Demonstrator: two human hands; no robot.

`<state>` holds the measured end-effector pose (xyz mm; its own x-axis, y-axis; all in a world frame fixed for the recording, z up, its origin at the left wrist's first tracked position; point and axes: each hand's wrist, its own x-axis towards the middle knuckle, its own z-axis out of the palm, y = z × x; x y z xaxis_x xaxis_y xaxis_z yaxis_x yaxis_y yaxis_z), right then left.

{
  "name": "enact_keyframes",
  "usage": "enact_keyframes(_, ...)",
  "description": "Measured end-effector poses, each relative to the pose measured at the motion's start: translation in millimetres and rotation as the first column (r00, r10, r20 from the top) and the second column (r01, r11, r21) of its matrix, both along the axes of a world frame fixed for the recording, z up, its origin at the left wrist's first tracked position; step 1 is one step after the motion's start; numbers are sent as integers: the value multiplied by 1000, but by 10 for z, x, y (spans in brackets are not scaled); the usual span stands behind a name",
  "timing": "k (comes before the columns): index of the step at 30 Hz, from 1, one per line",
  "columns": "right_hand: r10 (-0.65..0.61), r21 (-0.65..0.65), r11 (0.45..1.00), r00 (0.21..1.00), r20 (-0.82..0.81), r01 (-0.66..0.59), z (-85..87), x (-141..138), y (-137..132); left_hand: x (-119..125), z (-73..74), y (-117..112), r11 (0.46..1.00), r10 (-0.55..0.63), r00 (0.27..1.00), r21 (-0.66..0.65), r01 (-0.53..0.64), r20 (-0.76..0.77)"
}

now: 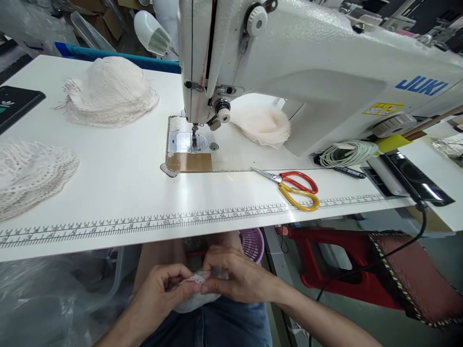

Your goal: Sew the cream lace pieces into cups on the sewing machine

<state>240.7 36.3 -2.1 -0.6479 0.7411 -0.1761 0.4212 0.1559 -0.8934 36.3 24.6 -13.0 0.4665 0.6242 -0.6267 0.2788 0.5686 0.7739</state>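
Note:
Over my lap, below the table's front edge, both hands pinch a white fabric piece (195, 302) with an eyelet-like edge. My left hand (164, 294) grips it from the left, thumb on top. From the right, my right hand (235, 277) pinches the same edge, its thumb close to the left thumb. Part of the fabric is hidden under the fingers. Above stands a white sewing machine (307, 58), its needle area (194, 137) with no fabric under it. Red-and-yellow-handled scissors (298, 189) lie on the table in front of the machine.
Stacked cream fabric pieces (108, 91) and eyelet fabric pieces (32, 173) sit at left. More cream pieces (265, 125) lie under the machine arm. A ruler strip (144, 225) runs along the table's front edge. A purple basket (253, 243) and red stool (325, 260) stand below.

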Motion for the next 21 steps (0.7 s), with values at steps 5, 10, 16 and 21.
enact_keyframes(5, 16, -232, 972, 994, -112, -41, -13, -8, -17, -27, -18, -34, 1000, 21, 1000, -19, -21, -9)
enact_keyframes(10, 19, -197, 980, 998, -63, -32, 1, -16, -40, -19, 20, -38, 1000, 13, 1000, -18, -14, -22)
enact_keyframes(16, 92, -117, 990, 994, 64, -84, 0, -18, -49, -62, 39, -62, 999, 28, 999, -38, -29, -21)
enact_keyframes(21, 125, -23, 992, 987, 98, -124, 6, -23, -58, -114, 22, -105, 997, 62, 998, -57, -61, 12)
